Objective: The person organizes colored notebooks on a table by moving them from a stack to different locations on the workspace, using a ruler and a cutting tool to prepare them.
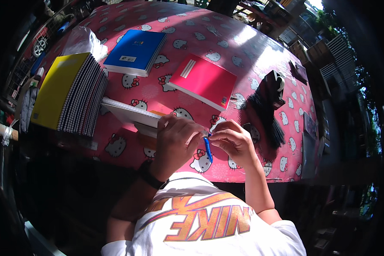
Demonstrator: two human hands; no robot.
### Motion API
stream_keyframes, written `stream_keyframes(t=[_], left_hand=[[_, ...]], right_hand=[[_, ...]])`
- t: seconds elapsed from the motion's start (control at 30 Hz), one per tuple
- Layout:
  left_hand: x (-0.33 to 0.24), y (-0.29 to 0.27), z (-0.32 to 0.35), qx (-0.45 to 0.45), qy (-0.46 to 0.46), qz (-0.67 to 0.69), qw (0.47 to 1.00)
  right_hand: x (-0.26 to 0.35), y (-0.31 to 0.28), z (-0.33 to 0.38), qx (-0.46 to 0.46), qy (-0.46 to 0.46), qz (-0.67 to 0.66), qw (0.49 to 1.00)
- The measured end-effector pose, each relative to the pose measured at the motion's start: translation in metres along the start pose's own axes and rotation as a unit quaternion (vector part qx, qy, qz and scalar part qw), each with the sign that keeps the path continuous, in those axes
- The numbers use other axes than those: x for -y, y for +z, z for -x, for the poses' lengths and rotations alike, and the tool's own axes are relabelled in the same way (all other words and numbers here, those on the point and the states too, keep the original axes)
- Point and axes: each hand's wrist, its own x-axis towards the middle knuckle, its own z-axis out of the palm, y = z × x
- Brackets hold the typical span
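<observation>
Directly between hands (177,140) (234,141), slender blue object (208,150)

You face a pink-covered table (292,170) under bright sunlight (246,35), with boxes (320,52) and green leaves (328,20) in the upper right.

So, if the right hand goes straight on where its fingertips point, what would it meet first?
Beyond the slim blue object at its fingertips, the right hand would probably meet the left hand first; their exact depth is hard to tell.

Left-hand fingers (194,135) and right-hand fingers (224,136) at a slim blue item (208,150) above a pink tablecloth (218,170).
</observation>
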Motion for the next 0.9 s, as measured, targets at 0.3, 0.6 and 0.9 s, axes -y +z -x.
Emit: stream_keyframes(t=[0.3,0.6,0.9], left_hand=[[-0.001,0.0,0.001,0.009,0.014,-0.016,1.0],[-0.005,-0.006,0.001,0.055,0.038,-0.035,0.997],[-0.002,-0.011,0.002,0.093,0.04,0.005,0.995]], right_hand=[[0.007,0.004,0.005,-0.004,0.117,-0.015,0.993],[0.016,-0.003,0.006,-0.004,0.126,0.039,0.991],[-0.007,-0.004,0.012,0.058,0.226,-0.125,0.964]])
